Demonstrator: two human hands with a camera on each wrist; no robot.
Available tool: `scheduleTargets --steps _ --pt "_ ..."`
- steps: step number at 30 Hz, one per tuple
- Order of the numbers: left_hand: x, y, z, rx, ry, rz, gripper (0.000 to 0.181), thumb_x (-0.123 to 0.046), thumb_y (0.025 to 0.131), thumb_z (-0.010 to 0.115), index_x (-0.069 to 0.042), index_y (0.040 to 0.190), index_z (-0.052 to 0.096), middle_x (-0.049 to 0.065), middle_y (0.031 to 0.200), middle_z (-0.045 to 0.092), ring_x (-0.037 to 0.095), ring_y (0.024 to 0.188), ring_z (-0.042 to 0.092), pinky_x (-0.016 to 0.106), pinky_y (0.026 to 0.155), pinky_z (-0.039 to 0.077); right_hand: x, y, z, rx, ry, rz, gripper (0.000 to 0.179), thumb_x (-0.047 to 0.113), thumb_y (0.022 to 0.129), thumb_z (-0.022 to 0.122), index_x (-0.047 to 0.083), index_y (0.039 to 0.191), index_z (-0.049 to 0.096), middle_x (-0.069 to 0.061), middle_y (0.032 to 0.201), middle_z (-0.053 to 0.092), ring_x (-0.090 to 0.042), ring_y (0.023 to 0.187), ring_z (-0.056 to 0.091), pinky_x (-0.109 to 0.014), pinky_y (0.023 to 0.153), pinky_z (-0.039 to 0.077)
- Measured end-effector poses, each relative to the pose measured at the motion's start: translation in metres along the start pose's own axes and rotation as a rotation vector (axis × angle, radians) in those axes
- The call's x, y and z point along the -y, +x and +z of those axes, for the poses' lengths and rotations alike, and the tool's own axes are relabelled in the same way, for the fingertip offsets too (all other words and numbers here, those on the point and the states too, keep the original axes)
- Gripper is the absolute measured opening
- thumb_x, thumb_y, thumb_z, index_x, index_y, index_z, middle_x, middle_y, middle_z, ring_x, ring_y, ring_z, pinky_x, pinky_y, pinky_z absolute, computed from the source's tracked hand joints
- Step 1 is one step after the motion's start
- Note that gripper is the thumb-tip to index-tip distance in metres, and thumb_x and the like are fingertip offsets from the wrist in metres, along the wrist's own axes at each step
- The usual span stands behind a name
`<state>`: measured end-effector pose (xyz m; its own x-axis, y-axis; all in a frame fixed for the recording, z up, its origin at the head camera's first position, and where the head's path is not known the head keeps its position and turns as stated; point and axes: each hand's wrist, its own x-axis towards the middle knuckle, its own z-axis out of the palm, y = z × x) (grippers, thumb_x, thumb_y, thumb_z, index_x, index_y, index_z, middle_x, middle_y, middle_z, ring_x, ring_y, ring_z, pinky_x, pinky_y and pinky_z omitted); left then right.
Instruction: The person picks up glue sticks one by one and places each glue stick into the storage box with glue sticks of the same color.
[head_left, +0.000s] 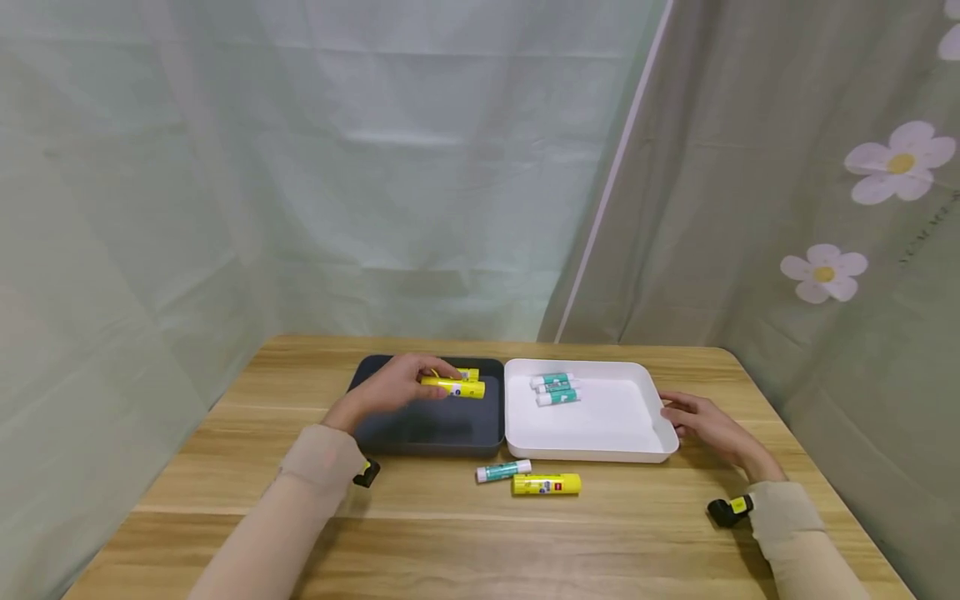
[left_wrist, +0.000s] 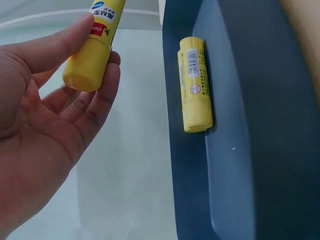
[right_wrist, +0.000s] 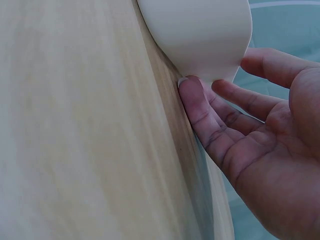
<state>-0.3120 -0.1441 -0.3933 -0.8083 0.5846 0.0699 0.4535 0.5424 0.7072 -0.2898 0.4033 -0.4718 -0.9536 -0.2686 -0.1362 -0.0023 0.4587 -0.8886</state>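
Note:
My left hand (head_left: 405, 382) holds a yellow glue stick (head_left: 465, 388) between thumb and fingers, above the dark tray (head_left: 420, 433). Behind it, more yellow glue (left_wrist: 196, 85) lies against the tray's wall, closely side by side in the left wrist view. To the right stands the white tray (head_left: 607, 429), with several green-and-white glue sticks (head_left: 558, 397) inside. Loosely bent fingers of my right hand (head_left: 705, 425) touch this tray's outer right side; in the right wrist view the fingertips (right_wrist: 192, 92) are at its lower corner.
In front of the trays, a green-and-white glue stick (head_left: 503, 472) and a yellow glue stick (head_left: 547, 484) lie on the wooden table (head_left: 420, 533). The two trays stand edge to edge. Curtains (head_left: 450, 167) hang behind and beside the table.

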Motion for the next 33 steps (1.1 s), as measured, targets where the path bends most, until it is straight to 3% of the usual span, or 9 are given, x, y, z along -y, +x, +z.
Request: scheduleTargets --steps 7,17,33 --pt "0.005 0.012 -0.005 0.019 0.071 0.022 0.032 -0.016 0.099 0.072 -0.008 0.13 0.072 0.007 0.122 0.07 0.022 0.105 0.062 0.042 0.092 0.052 0.0 0.001 0.001 -0.004 0.001 0.0 0.067 0.024 0.108 0.058 -0.013 0.156 0.03 -0.027 0.134 0.057 -0.014 0.099 0.062 -0.026 0.083 0.054" --pt "0.008 0.022 -0.012 0.057 0.063 0.011 0.033 -0.012 0.099 0.071 -0.004 0.132 0.071 0.01 0.125 0.071 0.027 0.112 0.064 0.045 0.093 0.054 0.001 0.0 0.0 -0.003 0.007 0.0 0.067 0.024 0.108 0.058 -0.013 0.156 0.03 -0.028 0.137 0.055 -0.012 0.1 0.061 -0.026 0.084 0.054" --pt "0.017 0.038 -0.01 0.096 0.087 -0.009 0.031 -0.007 0.1 0.07 -0.005 0.13 0.071 0.011 0.128 0.071 0.03 0.117 0.064 0.047 0.096 0.054 0.001 0.0 0.001 -0.003 0.002 0.002 0.067 0.024 0.108 0.057 -0.014 0.156 0.029 -0.03 0.139 0.054 -0.013 0.101 0.062 -0.026 0.084 0.054"
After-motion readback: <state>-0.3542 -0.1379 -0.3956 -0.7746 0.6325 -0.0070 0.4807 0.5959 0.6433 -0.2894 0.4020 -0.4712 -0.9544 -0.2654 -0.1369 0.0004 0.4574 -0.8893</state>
